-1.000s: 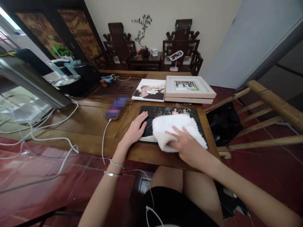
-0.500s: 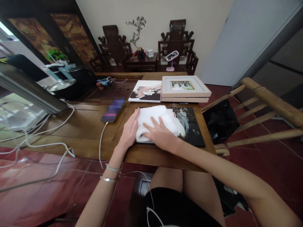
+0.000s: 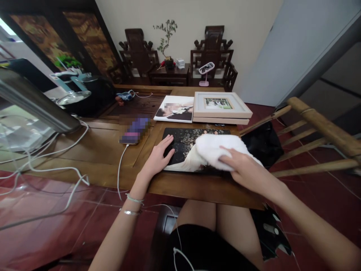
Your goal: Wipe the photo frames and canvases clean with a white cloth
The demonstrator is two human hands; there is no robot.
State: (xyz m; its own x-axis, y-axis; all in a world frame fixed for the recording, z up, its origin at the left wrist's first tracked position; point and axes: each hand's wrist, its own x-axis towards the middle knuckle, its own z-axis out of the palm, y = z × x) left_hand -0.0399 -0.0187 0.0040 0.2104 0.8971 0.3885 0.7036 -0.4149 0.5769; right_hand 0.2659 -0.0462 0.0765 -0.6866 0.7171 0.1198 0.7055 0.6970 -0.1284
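A dark wedding photo panel (image 3: 182,142) lies flat near the front edge of the wooden table. My left hand (image 3: 156,156) rests at the panel's left edge, thumb apart from the outstretched fingers, holding nothing. On the panel's right half sits a folded white towel (image 3: 216,146), and my right hand (image 3: 243,165) grips its near side. The towel covers much of the couple in the picture; their heads show just above it, and part of a white dress shows to its left.
Behind the panel lie a white photo print (image 3: 175,109) and stacked light wood frames (image 3: 222,107). A phone (image 3: 135,131) with a white cable is at left. Several cables, a grey pillar-like object (image 3: 42,101) and a kettle stand farther left. A wooden chair (image 3: 318,131) is right.
My right hand has moved right with the towel, uncovering the panel's left half. The left hand has come off the towel and now rests at the panel's left edge.
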